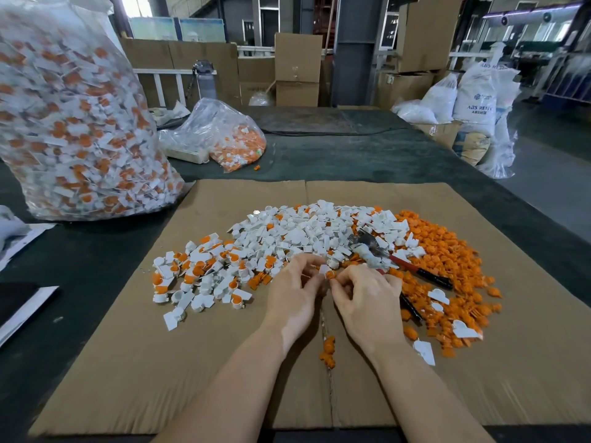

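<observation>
We pinch a small white plastic tag piece (323, 270) in our curled left hand (295, 294). Our right hand (364, 298) pinches a small orange plastic cap (330, 275) against it, just before the mixed heap of white and orange parts (287, 238). Bare brown cardboard sheet (160, 362) lies open toward us; red-handled pliers (399, 260) lie close on the right.

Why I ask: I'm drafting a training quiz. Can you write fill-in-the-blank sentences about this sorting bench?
1. The left hand pinches a small plastic tag coloured ____.
2. The right hand pinches a small plastic plug coloured ____.
3. The loose parts lie on a flat brown sheet made of ____.
4. The tool lying on the pile, with red and black handles, is a pair of ____.

Missing words: white, orange, cardboard, pliers.
</observation>
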{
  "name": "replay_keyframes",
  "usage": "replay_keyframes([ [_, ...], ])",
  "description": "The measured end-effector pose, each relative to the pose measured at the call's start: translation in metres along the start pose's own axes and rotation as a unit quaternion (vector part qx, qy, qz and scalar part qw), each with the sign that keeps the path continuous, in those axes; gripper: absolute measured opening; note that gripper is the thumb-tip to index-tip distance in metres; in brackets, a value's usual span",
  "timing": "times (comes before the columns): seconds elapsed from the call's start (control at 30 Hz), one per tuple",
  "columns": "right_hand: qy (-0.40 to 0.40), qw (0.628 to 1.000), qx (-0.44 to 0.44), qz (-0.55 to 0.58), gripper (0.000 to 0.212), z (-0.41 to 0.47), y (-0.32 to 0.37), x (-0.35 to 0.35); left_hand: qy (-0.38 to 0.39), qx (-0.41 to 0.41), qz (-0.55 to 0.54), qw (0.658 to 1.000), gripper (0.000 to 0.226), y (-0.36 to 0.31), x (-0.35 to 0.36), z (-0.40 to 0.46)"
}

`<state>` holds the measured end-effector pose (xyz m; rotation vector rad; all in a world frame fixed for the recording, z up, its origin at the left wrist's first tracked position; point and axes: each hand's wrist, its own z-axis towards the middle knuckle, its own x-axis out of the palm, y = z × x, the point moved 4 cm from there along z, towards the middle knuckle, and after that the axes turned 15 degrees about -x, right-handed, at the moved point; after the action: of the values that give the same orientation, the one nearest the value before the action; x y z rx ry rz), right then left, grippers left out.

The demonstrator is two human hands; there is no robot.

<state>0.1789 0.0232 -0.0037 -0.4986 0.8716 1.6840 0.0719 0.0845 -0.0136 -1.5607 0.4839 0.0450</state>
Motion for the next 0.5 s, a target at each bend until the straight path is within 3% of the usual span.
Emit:
replay_keyframes([
  [0.5, 0.013, 0.999, 0.026, 0.031, 0.017, 0.0001, -0.0036, 0.0019, -0.003, 0.023, 0.044, 0.999, 0.019, -0.0030, 0.0015, -0.0037],
])
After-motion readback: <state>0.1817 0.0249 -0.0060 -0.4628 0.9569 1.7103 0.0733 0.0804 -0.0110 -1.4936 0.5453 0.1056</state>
